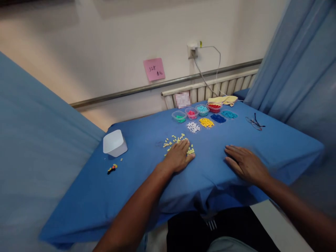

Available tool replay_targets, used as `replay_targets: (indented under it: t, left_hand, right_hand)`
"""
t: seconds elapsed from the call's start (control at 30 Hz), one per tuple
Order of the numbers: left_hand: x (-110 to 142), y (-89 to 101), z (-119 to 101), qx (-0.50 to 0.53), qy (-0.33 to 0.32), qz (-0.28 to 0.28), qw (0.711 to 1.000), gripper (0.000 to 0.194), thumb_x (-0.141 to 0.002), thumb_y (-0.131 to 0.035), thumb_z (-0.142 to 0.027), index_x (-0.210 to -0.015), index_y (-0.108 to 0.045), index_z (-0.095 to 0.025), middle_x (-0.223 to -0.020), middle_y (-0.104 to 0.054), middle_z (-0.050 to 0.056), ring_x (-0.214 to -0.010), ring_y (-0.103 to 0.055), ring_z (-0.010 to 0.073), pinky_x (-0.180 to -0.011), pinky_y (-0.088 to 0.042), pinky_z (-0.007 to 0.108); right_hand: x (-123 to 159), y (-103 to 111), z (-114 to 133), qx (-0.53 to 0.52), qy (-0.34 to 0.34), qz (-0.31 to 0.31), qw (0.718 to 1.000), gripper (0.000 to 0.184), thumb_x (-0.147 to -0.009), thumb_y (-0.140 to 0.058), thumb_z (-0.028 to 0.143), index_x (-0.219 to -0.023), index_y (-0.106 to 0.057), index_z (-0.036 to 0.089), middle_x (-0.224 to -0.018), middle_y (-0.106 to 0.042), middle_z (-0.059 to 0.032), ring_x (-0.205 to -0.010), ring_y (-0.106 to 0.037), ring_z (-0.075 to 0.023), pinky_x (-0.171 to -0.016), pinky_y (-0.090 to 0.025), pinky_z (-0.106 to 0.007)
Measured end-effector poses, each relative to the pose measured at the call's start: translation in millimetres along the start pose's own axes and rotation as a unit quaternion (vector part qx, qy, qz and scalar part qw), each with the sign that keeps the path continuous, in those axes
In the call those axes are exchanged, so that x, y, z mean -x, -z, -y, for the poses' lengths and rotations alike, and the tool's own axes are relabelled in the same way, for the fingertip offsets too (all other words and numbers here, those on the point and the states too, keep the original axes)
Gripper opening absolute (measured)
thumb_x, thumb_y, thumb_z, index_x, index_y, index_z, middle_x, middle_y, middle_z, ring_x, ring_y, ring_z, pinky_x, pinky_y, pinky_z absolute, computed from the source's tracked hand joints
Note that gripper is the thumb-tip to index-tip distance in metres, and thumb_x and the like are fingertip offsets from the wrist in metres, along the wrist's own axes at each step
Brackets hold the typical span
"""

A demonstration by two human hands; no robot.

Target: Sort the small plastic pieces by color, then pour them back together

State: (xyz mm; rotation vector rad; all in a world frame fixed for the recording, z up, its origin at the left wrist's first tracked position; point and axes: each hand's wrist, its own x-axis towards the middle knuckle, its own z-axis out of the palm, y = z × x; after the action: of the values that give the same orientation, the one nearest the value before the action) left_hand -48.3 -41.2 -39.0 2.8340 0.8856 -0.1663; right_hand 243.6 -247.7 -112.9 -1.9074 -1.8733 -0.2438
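My left hand [179, 156] lies flat, palm down, over a scatter of small pale yellow pieces [190, 151] on the blue cloth. Some pieces are hidden beneath it; others show around its fingers. Further right, my right hand [244, 162] rests flat on the cloth with fingers stretched out, holding nothing. Just beyond the yellow pieces stand shallow tubs of small pieces: white [193, 127], bright yellow [206, 123] and dark blue [218, 119]. Behind them are tubs of green [179, 117], pink [191, 113], light blue [202, 110] and red pieces [214, 107].
A white plastic container [114, 143] stands at the left, with a small mixed pile [112, 168] near it. Teal pieces [229, 114] and eyeglasses [255, 123] are at the right. A yellow cloth [223, 100] lies at the back. Blue curtains [296, 63] hang on both sides.
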Motion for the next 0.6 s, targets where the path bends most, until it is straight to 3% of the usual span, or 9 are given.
replay_targets:
  t: [0.23,0.33,0.47,0.6]
  left_hand:
    - [13.9,-1.5,29.3,-0.017,0.086,-0.045,0.995,0.087,-0.118,-0.026,-0.065,-0.182,-0.026,-0.007,-0.19,-0.016,0.018,-0.179,-0.014,0.0355,-0.144,-0.014,0.059]
    - [12.7,-4.4,34.6,0.0,0.107,-0.034,0.994,0.088,-0.118,-0.026,-0.065,-0.181,-0.025,-0.004,-0.189,-0.017,0.022,-0.178,-0.015,0.0373,-0.143,-0.016,0.058]
    - [5.6,-3.6,30.4,0.012,0.096,-0.024,0.995,0.089,-0.117,-0.027,-0.067,-0.18,-0.03,-0.004,-0.189,-0.016,0.024,-0.178,-0.016,0.0397,-0.143,-0.017,0.059]
    - [-1.4,-2.7,12.0,0.014,0.06,-0.022,0.998,0.092,-0.116,-0.026,-0.069,-0.178,-0.033,-0.001,-0.187,-0.021,0.025,-0.178,-0.014,0.0376,-0.145,-0.014,0.053]
  right_hand:
    - [-1.6,-2.5,-1.3,0.006,0.008,-0.007,1.0,0.051,-0.118,-0.048,0.049,-0.146,-0.078,0.02,-0.152,-0.076,-0.0165,-0.145,-0.071,-0.0366,-0.122,-0.056,-0.06]
    - [-2.0,-4.0,-0.6,-0.003,0.003,-0.008,1.0,0.051,-0.117,-0.049,0.049,-0.146,-0.079,0.02,-0.154,-0.075,-0.0164,-0.146,-0.07,-0.0363,-0.123,-0.055,-0.058]
    - [-2.2,-5.3,0.3,-0.014,-0.006,-0.011,1.0,0.05,-0.116,-0.05,0.047,-0.146,-0.079,0.021,-0.155,-0.074,-0.0162,-0.146,-0.07,-0.0365,-0.124,-0.054,-0.058]
    - [-3.3,-4.4,1.8,-0.025,-0.006,-0.016,1.0,0.048,-0.115,-0.052,0.044,-0.146,-0.079,0.02,-0.155,-0.074,-0.0169,-0.146,-0.069,-0.0369,-0.125,-0.053,-0.059]
